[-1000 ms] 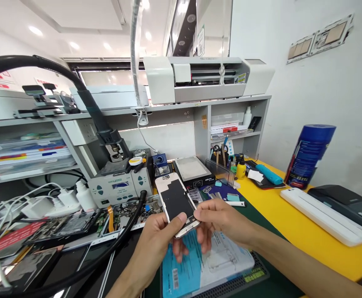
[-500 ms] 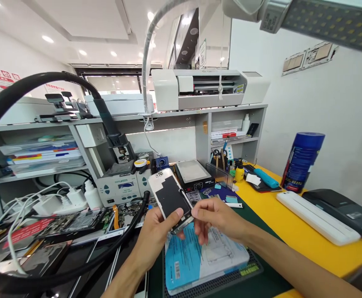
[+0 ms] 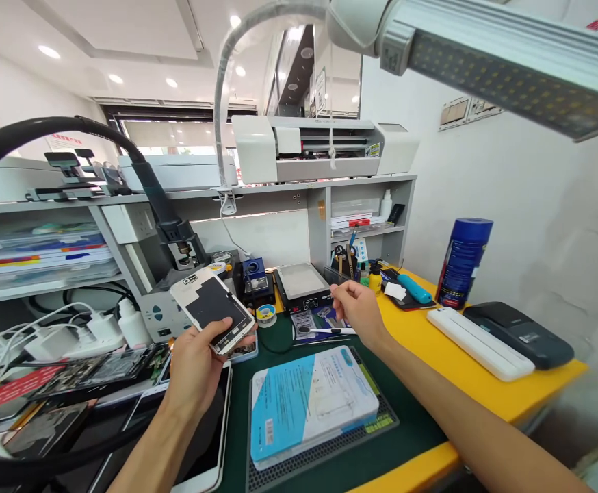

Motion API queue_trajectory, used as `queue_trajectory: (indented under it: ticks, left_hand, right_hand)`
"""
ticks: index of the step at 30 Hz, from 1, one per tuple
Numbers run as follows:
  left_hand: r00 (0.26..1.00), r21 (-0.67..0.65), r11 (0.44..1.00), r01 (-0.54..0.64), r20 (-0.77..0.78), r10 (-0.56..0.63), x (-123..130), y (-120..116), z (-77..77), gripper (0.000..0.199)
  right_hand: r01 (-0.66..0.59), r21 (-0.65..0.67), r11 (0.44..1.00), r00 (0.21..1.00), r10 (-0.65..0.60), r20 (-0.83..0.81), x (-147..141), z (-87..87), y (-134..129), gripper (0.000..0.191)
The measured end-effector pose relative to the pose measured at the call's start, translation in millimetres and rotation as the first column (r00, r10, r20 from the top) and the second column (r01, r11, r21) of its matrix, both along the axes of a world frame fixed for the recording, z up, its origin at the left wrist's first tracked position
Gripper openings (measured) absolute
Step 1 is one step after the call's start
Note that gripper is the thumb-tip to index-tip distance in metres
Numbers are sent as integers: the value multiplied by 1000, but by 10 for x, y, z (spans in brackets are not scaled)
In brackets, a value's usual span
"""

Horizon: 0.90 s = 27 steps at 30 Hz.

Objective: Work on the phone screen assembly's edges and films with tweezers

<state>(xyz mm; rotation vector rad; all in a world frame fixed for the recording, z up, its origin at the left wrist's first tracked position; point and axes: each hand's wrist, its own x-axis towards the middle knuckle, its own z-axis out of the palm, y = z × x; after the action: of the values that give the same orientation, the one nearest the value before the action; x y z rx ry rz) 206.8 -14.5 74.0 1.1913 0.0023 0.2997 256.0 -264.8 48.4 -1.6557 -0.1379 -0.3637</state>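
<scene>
My left hand grips a phone screen by its lower end, thumb on top. The screen's back faces me, with a white border and a black film over the middle, and it tilts to the left. My right hand is off to the right, thumb and forefinger pinched together. Whatever may be between those fingertips is too small to make out. Below the right hand lies a white pen-like tool. A blue and white package lies on a dark perforated pad between my forearms.
A flat-topped heating plate stands behind the hands, beside a solder reel. Left are a white-framed tablet, circuit boards and cables. A blue can and a white bar-shaped device stand right. A lamp hangs overhead.
My left hand has carried the phone screen left and up, off the package. My right hand has come away from the screen, moving right and up. The view has shifted right.
</scene>
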Motion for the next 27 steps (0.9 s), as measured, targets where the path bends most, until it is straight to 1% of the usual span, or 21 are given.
queue_trajectory:
  ticks: [3, 6, 8, 11, 14, 17, 20, 24, 27]
  left_hand:
    - [999, 20, 999, 41, -21, -40, -45, -13, 38, 19]
    - [995, 23, 995, 92, -50, -91, -113, -43, 112, 33]
    - [990, 8, 993, 119, -80, -118, -149, -81, 172, 38]
    - [975, -31, 986, 166, -145, -169, -166, -179, 243, 41]
    - [953, -83, 975, 206, -208, -219, -145, -324, 253, 43]
    - [940, -154, 968, 199, -250, -233, -121, -471, 188, 44]
    - [928, -202, 964, 172, -295, -228, -122, -560, 96, 44]
    - [906, -212, 959, 186, -341, -251, -176, -583, 54, 44]
    - [896, -220, 955, 199, -354, -268, -221, -572, 70, 46]
  right_hand:
    - [61, -35, 998, 998, -61, 3, 59, 2, -82, 22]
    - [150, -13, 989, 988, -149, 29, 134, 25, -215, 22]
    - [229, 43, 972, 972, -231, 39, 196, 50, -332, 24]
    - [340, 163, 926, 938, -347, 11, 300, 79, -521, 27]
    - [399, 273, 875, 916, -396, -70, 394, 78, -680, 30]
    - [430, 342, 836, 903, -405, -144, 462, 52, -795, 30]
    - [440, 373, 816, 898, -404, -175, 507, 16, -871, 30]
    - [415, 374, 829, 910, -386, -155, 540, -40, -913, 30]
    - [351, 350, 868, 933, -356, -54, 543, -73, -893, 30]
